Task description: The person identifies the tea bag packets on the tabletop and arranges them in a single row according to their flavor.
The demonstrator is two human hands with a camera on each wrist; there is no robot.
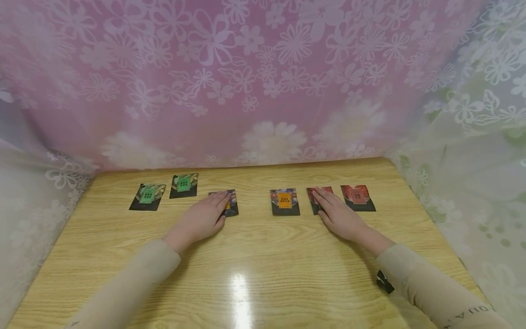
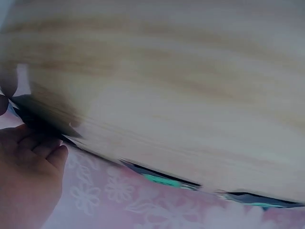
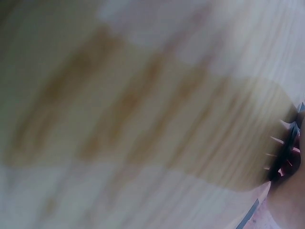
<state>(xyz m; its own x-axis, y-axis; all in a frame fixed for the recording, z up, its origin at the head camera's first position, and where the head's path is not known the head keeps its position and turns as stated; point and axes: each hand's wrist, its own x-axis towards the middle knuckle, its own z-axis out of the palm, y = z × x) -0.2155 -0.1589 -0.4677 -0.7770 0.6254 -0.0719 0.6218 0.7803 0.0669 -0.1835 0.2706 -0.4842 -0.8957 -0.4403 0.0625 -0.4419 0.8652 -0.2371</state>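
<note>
My left hand (image 1: 201, 218) lies with extended fingers on a dark packet with an orange label (image 1: 232, 208), covering its left part. My right hand (image 1: 341, 217) rests flat on a packet with a red design (image 1: 314, 207), hiding much of it. Between the hands lies another orange-labelled packet (image 1: 285, 201). Right of the right hand's fingers is a second red packet (image 1: 358, 197). Two green-labelled packets, one (image 1: 148, 197) farther left and one (image 1: 184, 183) set slightly farther back, lie left of the left hand. In the left wrist view, the left hand (image 2: 35, 167) touches the dark packet.
A wood-grain table (image 1: 263, 256) carries the packets along its far side. Behind it hangs a pink flowered curtain (image 1: 213, 114), with pale flowered cloth (image 1: 485, 151) at the sides. A small black object (image 1: 384, 282) lies beside the right sleeve, partly hidden.
</note>
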